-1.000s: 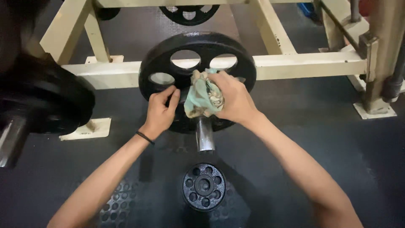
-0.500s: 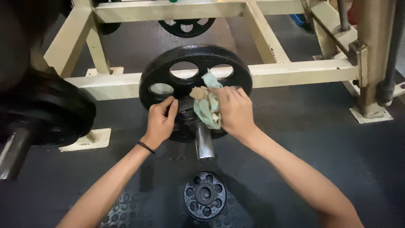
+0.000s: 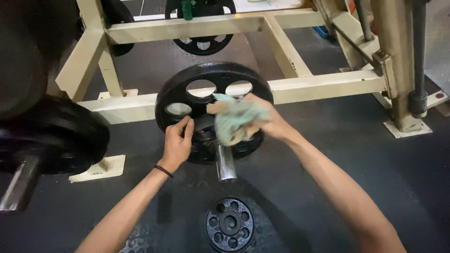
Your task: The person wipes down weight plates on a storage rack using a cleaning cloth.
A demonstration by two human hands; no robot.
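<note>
Since the earlier frame, the right hand [image 3: 269, 122] has swept its crumpled pale-green cloth [image 3: 233, 121] across the hub, fingers bunched around the soft folds, which blur at frame center. Left hand [image 3: 177, 143] rests fingers curled against the black cast-iron weight plate [image 3: 213, 75] with round cutouts, above the steel sleeve [image 3: 225, 163].

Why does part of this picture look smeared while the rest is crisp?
In the head view, the right hand and its pale green cloth are motion-blurred; the left hand, black weight plate and steel bar end stay sharp, with glare on the bar.
</note>
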